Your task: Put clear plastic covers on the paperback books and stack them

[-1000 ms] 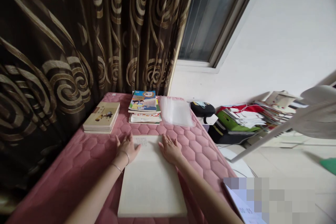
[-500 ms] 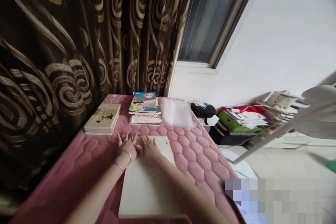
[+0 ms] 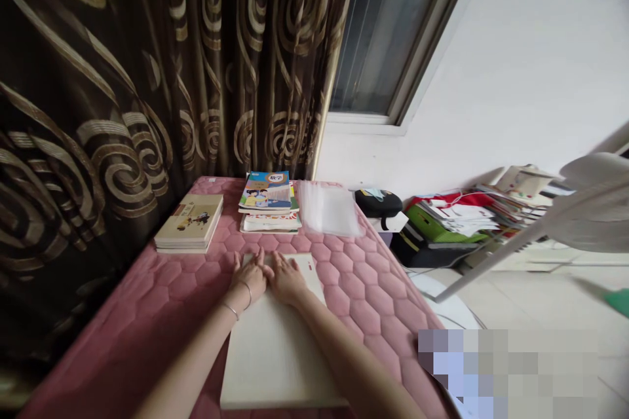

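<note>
A large cream-coloured flat piece (image 3: 275,360), like a thick book or pad with a small red mark near its far right corner, lies on the pink quilted surface (image 3: 373,314). My left hand (image 3: 249,280) rests with its palm down and fingers spread on the far left part of this piece; two thin bracelets circle the wrist. Beside it, my right hand (image 3: 287,280) presses flat near the far edge, fingers stretched out. The thumbs come close together or touch. Neither hand grasps anything.
A stack of beige books (image 3: 190,222) stands far left. Further back are colourful textbooks (image 3: 268,193) and clear plastic covers (image 3: 331,209). A dark patterned curtain (image 3: 211,65) hangs behind. At right stand a black case (image 3: 378,203), piled papers (image 3: 457,216) and a white lamp (image 3: 599,203).
My left hand has shifted slightly right, further onto the cream piece, and its fingers have drawn a little closer together. The right hand has moved slightly right. The camera view has shifted a little.
</note>
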Available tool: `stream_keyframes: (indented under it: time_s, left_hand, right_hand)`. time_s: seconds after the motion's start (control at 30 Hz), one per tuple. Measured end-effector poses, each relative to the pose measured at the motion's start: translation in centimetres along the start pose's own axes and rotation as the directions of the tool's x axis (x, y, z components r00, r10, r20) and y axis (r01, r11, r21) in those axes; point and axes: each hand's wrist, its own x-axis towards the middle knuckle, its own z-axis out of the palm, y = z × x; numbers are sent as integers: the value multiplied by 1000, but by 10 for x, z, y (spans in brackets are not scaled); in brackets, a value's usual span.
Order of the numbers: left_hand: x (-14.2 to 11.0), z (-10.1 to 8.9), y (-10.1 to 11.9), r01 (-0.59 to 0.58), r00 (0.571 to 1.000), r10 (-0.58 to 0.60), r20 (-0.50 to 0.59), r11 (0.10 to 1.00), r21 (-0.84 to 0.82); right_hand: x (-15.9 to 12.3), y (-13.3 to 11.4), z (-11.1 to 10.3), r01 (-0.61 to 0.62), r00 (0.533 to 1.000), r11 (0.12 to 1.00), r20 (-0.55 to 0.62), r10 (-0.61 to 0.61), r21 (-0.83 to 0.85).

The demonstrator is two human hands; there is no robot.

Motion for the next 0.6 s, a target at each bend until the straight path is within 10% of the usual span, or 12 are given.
stream_keyframes:
  time_s: [0.3,0.6]
  left_hand:
    - [-5,-3,-33,97,995,-98,-30,995,-35]
    - [-8,-7,-42,93,996,-93,4,995,23]
  right_hand:
    - [-21,77,-11,-143,986,990,-90,141,-19]
    - [-21,73,-15,-128,986,987,-119,116,-98]
